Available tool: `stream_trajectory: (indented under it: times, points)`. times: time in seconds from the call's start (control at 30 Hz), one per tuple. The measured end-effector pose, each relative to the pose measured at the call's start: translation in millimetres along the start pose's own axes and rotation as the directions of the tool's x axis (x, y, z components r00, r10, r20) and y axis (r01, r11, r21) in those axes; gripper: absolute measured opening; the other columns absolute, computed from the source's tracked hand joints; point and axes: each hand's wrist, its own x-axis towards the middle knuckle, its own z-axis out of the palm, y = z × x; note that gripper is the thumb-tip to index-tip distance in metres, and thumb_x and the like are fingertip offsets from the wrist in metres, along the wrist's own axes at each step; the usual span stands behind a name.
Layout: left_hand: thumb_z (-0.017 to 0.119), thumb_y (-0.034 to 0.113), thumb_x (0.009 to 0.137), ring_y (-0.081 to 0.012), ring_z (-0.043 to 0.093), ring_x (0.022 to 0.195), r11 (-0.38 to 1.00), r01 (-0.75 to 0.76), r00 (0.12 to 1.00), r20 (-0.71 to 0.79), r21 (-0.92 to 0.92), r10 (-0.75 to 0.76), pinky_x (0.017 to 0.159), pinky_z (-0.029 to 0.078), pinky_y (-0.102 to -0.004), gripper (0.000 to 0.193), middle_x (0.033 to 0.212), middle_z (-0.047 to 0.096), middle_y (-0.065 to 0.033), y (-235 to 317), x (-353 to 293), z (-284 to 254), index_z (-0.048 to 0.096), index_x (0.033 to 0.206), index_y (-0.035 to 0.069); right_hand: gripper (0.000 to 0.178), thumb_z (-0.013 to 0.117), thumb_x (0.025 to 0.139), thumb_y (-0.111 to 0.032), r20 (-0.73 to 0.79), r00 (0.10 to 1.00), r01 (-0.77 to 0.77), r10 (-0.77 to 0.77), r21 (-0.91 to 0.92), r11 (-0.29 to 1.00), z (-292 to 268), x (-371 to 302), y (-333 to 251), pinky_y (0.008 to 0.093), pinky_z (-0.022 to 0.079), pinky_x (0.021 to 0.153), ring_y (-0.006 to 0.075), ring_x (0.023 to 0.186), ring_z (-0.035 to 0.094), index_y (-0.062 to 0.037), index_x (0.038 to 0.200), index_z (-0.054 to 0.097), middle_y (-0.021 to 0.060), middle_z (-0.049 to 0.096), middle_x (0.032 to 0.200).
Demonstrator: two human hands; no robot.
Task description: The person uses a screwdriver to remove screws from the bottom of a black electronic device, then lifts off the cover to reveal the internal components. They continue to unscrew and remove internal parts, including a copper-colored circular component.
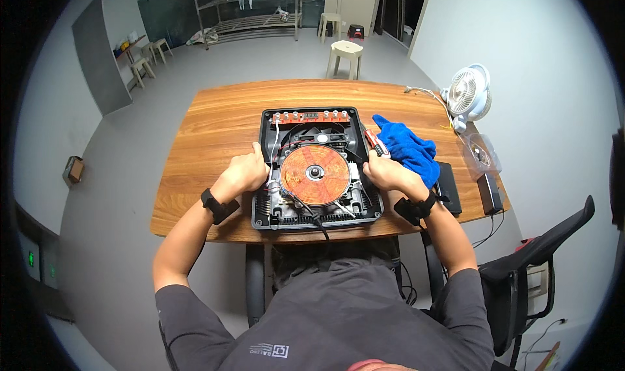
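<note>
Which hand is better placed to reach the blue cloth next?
Likely the right hand: it's at the right edge of the opened appliance, near the blue cloth. The left hand is at the opposite edge.

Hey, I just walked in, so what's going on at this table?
A person has their left hand and right hand on opposite sides of an open black case on the wooden table. A round copper-coloured coil and wiring are exposed inside. A blue cloth lies just right of the case, with a small fan farther off to the right.
</note>
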Motion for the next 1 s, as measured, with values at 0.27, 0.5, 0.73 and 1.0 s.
stream_trajectory:
  times: [0.27,0.5,0.73,1.0]
  points:
    - [0.047,0.027,0.094,-0.0445,0.071,0.080,1.000,-0.015,0.999,-0.028,0.012,0.016,0.075,0.057,-0.0517,0.073,0.085,0.070,-0.0317,-3.1,-0.7,5.1,0.025,0.137,-0.028,0.048,0.049,0.104,-0.044,0.093,0.995,-0.042,0.044,-0.022,0.999,-45.0,-7.2,-15.2,0.0569,0.051,0.073,0.0497,0.084,0.066,0.0029,0.108,0.055,0.0310,0.067,0.087]
    - [0.045,0.025,0.094,-0.0474,0.069,0.081,1.000,0.019,1.000,0.021,-0.024,-0.019,0.078,0.055,-0.0541,0.071,0.086,0.069,-0.0321,9.4,-4.9,-6.6,0.028,0.136,-0.029,0.040,0.059,0.098,-0.039,-0.210,0.969,-0.156,0.126,-0.128,0.979,-46.4,10.3,19.5,0.0524,0.054,0.074,0.0439,0.086,0.068,-0.0004,0.106,0.062,0.0255,0.069,0.093]
    - [0.043,0.025,0.094,-0.0470,0.069,0.084,1.000,0.025,0.999,0.026,-0.009,-0.025,0.079,0.055,-0.0540,0.073,0.090,0.069,-0.0337,7.8,-4.0,-6.9,0.026,0.138,-0.030,0.047,0.068,0.090,-0.041,-0.254,0.958,-0.193,0.130,-0.243,0.951,-20.3,17.8,39.7,0.0505,0.056,0.079,0.0433,0.093,0.068,0.0013,0.107,0.057,0.0239,0.067,0.102]
    - [0.043,0.024,0.093,-0.0470,0.069,0.080,1.000,0.011,1.000,-0.008,-0.003,-0.011,0.077,0.055,-0.0534,0.071,0.086,0.069,-0.0327,4.9,-3.6,-2.3,0.027,0.137,-0.030,0.041,0.066,0.090,-0.035,-0.233,0.953,-0.244,0.194,-0.213,0.946,-19.3,28.0,37.9,0.0522,0.056,0.080,0.0451,0.089,0.069,0.0030,0.103,0.060,0.0284,0.068,0.100]
